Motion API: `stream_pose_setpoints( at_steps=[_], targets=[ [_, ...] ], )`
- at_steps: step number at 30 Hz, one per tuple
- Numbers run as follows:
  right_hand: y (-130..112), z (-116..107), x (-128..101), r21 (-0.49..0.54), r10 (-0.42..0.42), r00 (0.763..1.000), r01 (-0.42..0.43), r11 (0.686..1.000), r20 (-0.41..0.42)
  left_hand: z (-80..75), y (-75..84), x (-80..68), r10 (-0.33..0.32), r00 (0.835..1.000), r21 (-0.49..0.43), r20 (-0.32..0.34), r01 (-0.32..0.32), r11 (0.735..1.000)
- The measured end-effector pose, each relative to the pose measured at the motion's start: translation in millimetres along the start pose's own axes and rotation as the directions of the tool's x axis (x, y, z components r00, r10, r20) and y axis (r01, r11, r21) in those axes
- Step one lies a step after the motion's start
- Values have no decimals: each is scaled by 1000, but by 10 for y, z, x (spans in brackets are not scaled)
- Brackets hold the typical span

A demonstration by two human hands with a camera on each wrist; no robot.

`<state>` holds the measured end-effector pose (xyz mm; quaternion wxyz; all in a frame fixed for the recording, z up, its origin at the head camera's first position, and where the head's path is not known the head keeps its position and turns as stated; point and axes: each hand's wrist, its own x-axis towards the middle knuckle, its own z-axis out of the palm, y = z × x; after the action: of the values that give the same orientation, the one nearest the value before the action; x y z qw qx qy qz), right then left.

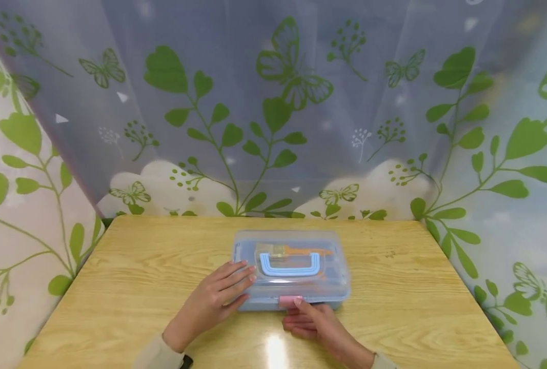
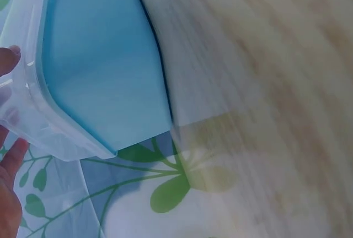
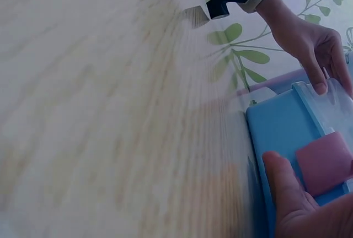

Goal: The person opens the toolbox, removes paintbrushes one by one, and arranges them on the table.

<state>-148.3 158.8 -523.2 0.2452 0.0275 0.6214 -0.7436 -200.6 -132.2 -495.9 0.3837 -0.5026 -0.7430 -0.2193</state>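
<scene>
A plastic storage box with a clear lid and light blue base sits on the table, its lid down. On the lid lies a blue carrying handle. Through the lid a paintbrush with an orange handle shows. My left hand rests on the lid's left front part, fingers extended. At the front, my right hand has its thumb on the pink latch, with the other fingers below it against the blue front wall. The right wrist view shows the latch between thumb and finger.
The wood-grain table extends around the box. Patterned curtains with green leaves and butterflies enclose its back and sides. A black band is on the left wrist.
</scene>
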Motion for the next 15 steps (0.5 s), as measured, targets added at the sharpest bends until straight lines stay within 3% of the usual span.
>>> stream_pose_setpoints(
  at_steps=[6,15],
  targets=[
    [45,23,-4,71,11,1000,-10,997,-12,12,3,-9,18,1000,-1,-18,-18,1000],
    [58,63,18,144,19,998,-9,989,-66,2,-11,-1,-20,1000,-26,12,20,999]
  ],
)
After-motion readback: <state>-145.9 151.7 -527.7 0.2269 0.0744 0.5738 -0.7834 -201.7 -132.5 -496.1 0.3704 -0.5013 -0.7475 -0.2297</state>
